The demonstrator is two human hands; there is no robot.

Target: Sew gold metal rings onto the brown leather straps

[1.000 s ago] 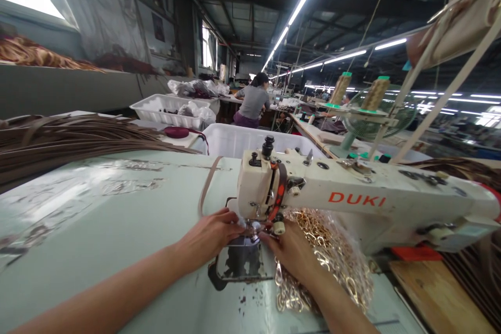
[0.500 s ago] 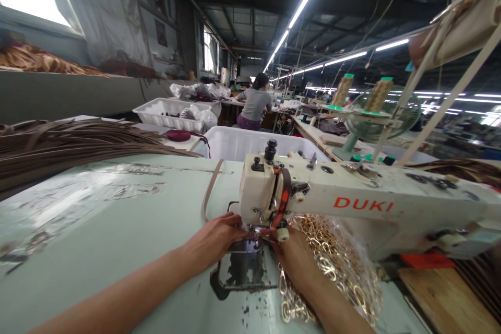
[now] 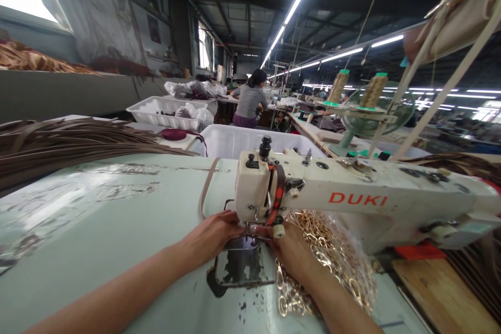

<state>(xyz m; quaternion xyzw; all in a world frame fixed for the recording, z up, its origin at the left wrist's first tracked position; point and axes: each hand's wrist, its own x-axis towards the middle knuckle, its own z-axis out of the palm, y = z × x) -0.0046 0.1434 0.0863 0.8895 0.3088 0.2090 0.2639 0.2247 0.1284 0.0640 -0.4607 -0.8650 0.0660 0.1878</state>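
Little has moved since 0.5 s ago: both hands stay at the needle, cam tilts a bit so the whole view sits slightly lower and left.

Head view: left hand [image 3: 213, 235] lies flat on the table [image 3: 97, 229], fingers curled toward the presser foot, pinching the near end of the strap [image 3: 206, 185]; how tight the grip is can't be told, fingertips are hidden under the machine [image 3: 352, 198] head. Right hand [image 3: 293, 250] comes in from the other side, fingertips also tucked under the head, resting on a bag of gold clips [image 3: 332, 255]; its grip can't be read either. Strap runs from the needle away from the person, long axis roughly front-to-back, curving up over the table's far edge. Left hand is nearer its free length; right hand is nearer the needle side. Strap pile [image 3: 58, 141] sits far left, bin [image 3: 230, 141] behind the machine, another person [image 3: 249, 99] works farther back.
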